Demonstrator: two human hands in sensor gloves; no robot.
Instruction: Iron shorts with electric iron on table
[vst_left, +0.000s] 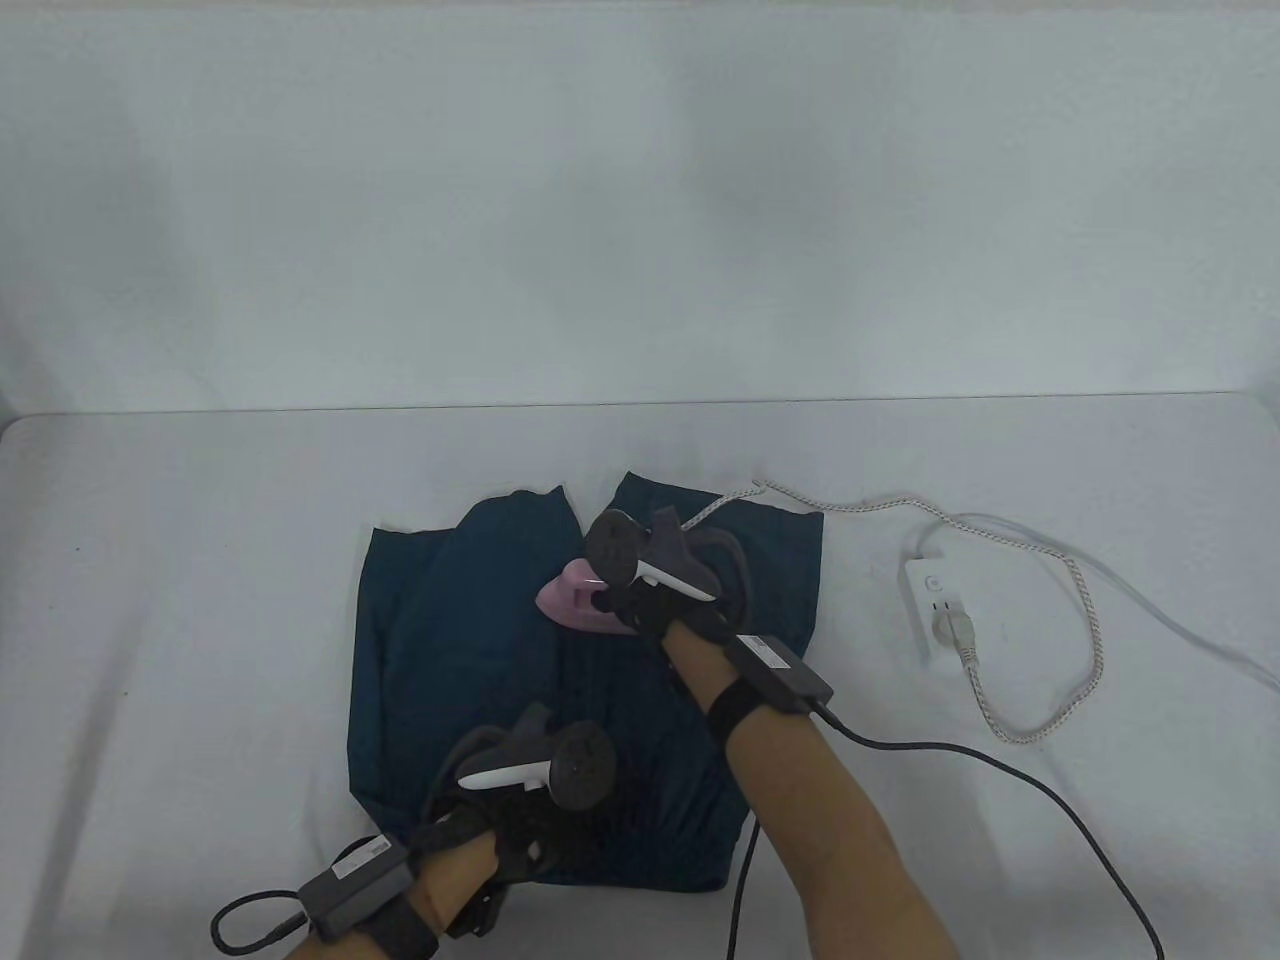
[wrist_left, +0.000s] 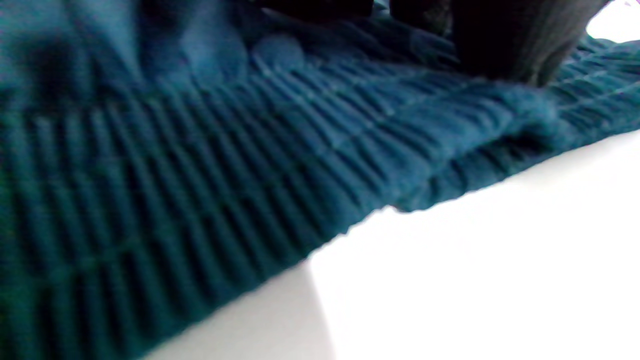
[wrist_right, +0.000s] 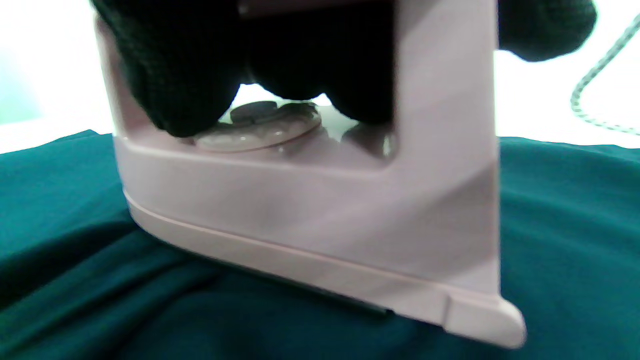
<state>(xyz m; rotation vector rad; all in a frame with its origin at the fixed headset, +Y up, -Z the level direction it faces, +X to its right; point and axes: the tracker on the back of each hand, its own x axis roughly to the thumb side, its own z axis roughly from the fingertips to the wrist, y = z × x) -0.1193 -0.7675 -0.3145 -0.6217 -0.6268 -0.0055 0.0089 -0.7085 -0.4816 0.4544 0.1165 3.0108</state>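
Dark teal shorts lie flat on the white table, waistband toward the near edge. My right hand grips the handle of a pink iron that sits on the shorts near the crotch; in the right wrist view my gloved fingers wrap the handle of the iron with its soleplate on the fabric. My left hand rests on the elastic waistband; the left wrist view shows the ribbed waistband and a gloved fingertip pressing it.
A white power strip lies to the right with the iron's braided cord plugged in and looping across the table. Black glove cables trail off the near edge. The table's far edge meets a white wall.
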